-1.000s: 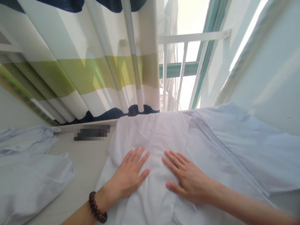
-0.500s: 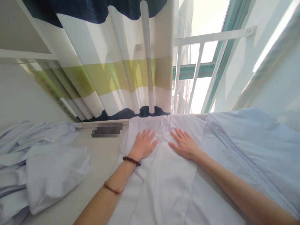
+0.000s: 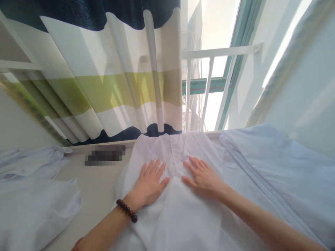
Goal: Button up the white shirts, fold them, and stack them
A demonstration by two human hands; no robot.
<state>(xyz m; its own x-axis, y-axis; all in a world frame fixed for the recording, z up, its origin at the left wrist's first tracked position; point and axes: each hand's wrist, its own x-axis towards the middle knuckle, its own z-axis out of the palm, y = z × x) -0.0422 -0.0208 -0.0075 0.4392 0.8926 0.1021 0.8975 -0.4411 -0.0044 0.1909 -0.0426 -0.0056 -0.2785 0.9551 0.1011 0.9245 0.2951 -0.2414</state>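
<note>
A white garment lies spread at 6 o'clock, seen from the middle of the view, on a pale surface. Its far edge meets the pale rim of that surface, and a seam runs down its middle.

The left hand, between 6 and 7 o'clock, rests palm down on the cloth, fingers spread and gripping nothing; a dark beaded bracelet circles its wrist. The right hand, between 4 and 5 o'clock, lies the same way across the seam, fingers slightly parted and unclosed. How hard either presses, I cannot tell.

More white cloth lies folded at 4 o'clock, and a loose white heap sits at 8 o'clock. A banded curtain hangs at 10 o'clock, beside a white railing between 1 and 2 o'clock.

Compared with half a second ago, both hands sit farther from the garment's far edge, which looks more rumpled.

A dark thing between 8 and 9 o'clock is pixelated, so any writing on it is unreadable.
</note>
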